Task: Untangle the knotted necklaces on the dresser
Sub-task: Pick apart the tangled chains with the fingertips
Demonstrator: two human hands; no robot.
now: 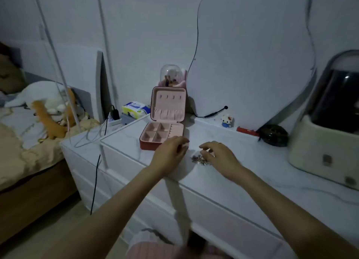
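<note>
Lying bunched | necklaces (199,159): small silvery tangle | dresser (223,173) top

My dresser (223,183) is white with a faint grey marble veining. The jewellery box (165,122) is pale pink inside, darker rose outside. The tangled necklaces (199,159) glint silver. The small figurine (226,120) is white, red and blue. The tissue pack (136,109) shows yellow, white and blue.
</note>
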